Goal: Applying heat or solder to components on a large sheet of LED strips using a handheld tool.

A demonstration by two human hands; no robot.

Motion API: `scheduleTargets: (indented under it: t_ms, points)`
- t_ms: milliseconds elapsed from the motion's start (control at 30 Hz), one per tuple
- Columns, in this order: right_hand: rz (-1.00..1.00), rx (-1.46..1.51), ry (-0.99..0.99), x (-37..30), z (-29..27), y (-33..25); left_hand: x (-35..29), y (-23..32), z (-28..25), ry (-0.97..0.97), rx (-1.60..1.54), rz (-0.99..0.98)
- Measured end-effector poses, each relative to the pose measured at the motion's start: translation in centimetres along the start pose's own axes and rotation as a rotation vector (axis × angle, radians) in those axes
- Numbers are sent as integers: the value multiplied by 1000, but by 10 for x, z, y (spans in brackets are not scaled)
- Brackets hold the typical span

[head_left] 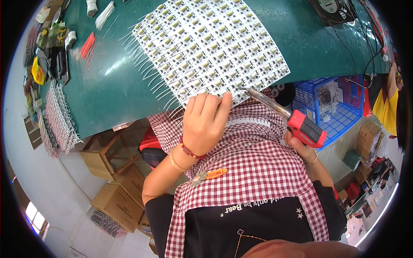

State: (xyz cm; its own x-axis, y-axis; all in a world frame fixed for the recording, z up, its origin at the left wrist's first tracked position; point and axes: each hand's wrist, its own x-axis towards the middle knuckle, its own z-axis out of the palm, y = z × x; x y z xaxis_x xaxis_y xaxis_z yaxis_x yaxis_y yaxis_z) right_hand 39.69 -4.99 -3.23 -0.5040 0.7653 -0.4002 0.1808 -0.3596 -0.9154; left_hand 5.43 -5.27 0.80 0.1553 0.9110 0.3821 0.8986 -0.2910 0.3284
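A large white circuit board panel (215, 47) with rows of small yellow-green components lies on the green table. Thin white wires (148, 71) stick out from its left side. Over the panel's near edge is my left hand (205, 118), its fingers bent and drawn together; what they grip is hidden beneath them. My right hand (299, 146) is closed round the red and black handle of a soldering iron (306, 129). The iron's tip meets the panel's near right corner area, just right of my left fingers; whether it touches a joint I cannot tell.
Red wires (88, 46) and white wire bundles (104, 15) lie on the table (107, 94) at left, near hand tools (61, 64). Bunches of wired pieces (60, 118) hang over its left edge. A black fan (333, 10) stands far right; a blue basket (340, 114) is below.
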Motion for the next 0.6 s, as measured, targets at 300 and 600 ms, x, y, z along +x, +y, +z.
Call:
scheduleTargets:
  t_ms: [300,600]
  points:
    - [-45,-8,28,9,10,-5,-6,1,11,-40,-26,-62]
    - [-183,-296,14,19,7,-11,-3,2,12,-46,-19,-52]
